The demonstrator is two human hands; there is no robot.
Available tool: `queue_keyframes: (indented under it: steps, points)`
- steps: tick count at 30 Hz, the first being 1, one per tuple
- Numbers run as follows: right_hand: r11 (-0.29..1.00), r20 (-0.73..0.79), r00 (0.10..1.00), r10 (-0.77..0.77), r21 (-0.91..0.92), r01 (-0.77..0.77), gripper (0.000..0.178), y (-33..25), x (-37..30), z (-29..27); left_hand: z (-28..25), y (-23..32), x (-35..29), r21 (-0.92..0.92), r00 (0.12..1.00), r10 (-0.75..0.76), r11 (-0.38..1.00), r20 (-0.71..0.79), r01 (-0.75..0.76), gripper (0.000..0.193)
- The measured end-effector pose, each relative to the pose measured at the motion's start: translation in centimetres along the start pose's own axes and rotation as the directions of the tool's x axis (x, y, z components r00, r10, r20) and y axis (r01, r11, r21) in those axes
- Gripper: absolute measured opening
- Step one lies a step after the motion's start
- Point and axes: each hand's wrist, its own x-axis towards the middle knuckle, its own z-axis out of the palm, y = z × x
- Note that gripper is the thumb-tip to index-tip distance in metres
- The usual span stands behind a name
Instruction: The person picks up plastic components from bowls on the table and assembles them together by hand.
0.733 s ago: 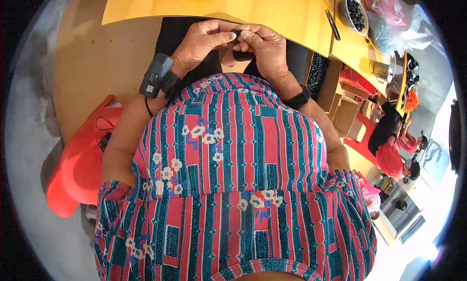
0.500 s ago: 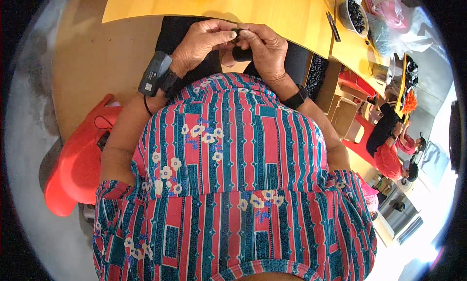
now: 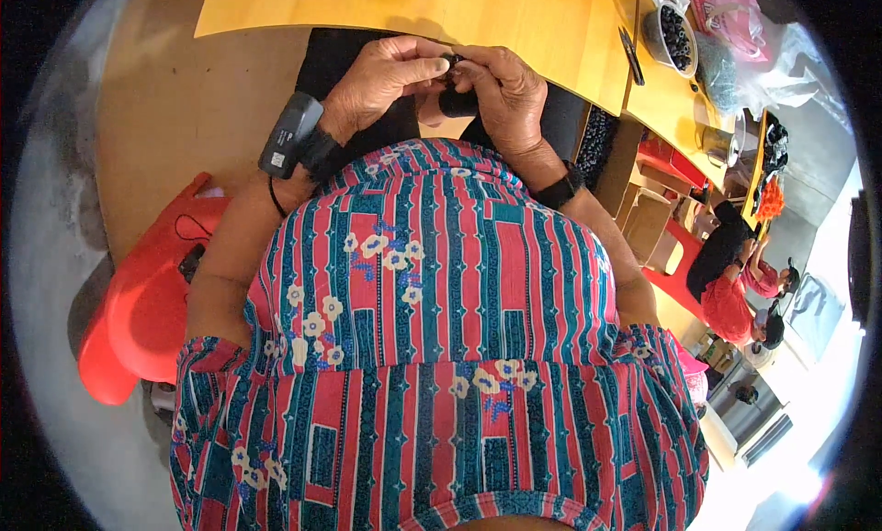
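Just off the near edge of the counter [image 3: 514,26], your left hand [image 3: 381,79] and right hand [image 3: 510,95] meet, the fingers of both pinched around a small black piece [image 3: 451,63]. A white tub [image 3: 654,46] of black parts [image 3: 676,37] stands toward the counter's right.

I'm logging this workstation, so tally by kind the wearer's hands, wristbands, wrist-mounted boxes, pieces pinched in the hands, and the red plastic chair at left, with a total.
Bare left hand and right hand: 2
Black wristbands: 2
Dark grey rectangular wrist box: 1
Small black piece between the hands: 1
Red plastic chair: 1
Total: 7
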Motion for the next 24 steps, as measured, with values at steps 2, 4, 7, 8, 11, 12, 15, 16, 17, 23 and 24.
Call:
queue_keyframes:
  steps: [2,4,7,8,11,12,15,16,17,23,24]
  points:
    - [1.0,0.004,1.0,0.017,-0.013,-0.017,0.014,-0.1,0.0,0.0,-0.1,0.0,0.1,-0.011,1.0,-0.011,1.0,0.015,0.011,0.024]
    - [1.0,-0.012,1.0,0.019,0.01,-0.018,0.011,0.0,-0.1,0.2,-0.3,0.0,0.2,-0.024,0.999,-0.05,0.998,0.013,0.05,0.024]
    - [0.996,-0.028,0.999,-0.029,-0.085,0.027,0.01,0.6,0.0,0.4,-0.2,0.0,0.1,-0.065,0.999,-0.037,0.997,0.03,0.039,0.023]
    - [0.996,-0.026,0.999,-0.029,-0.085,0.027,0.01,0.7,0.0,0.4,-0.1,0.1,0.1,-0.067,0.999,-0.036,0.997,0.028,0.038,0.023]
    - [0.973,0.015,0.994,-0.107,-0.206,0.108,0.013,0.8,0.2,0.0,0.0,0.0,0.0,-0.067,0.999,-0.043,0.997,-0.006,0.042,0.022]
    - [0.967,0.04,0.989,-0.145,-0.205,0.15,0.014,0.7,0.3,0.0,0.0,-0.1,-0.1,-0.101,0.999,-0.047,0.994,-0.004,0.046,0.022]
    - [0.972,0.116,0.984,-0.134,-0.178,0.153,0.016,0.1,0.6,-0.6,-0.2,-0.2,-0.1,-0.123,0.999,-0.047,0.991,0.009,0.048,0.021]
    - [0.981,0.166,0.982,-0.087,-0.156,0.113,0.017,-0.1,0.8,-0.8,-0.2,-0.3,-0.1,-0.11,0.999,-0.043,0.993,0.02,0.045,0.021]
    - [0.981,0.168,0.982,-0.086,-0.156,0.112,0.017,-0.1,1.0,-1.0,-0.3,-0.3,-0.1,-0.112,0.999,-0.043,0.993,0.019,0.045,0.021]
    - [0.919,0.298,0.925,-0.235,-0.243,0.311,0.025,1.0,0.8,-1.6,-0.1,-0.1,-0.2,0.06,0.998,-0.032,0.998,0.061,0.028,0.019]
    - [0.93,0.247,0.943,-0.225,-0.233,0.283,0.024,1.1,0.6,-1.3,0.0,0.0,-0.2,0.069,0.998,-0.033,0.997,0.059,0.029,0.019]
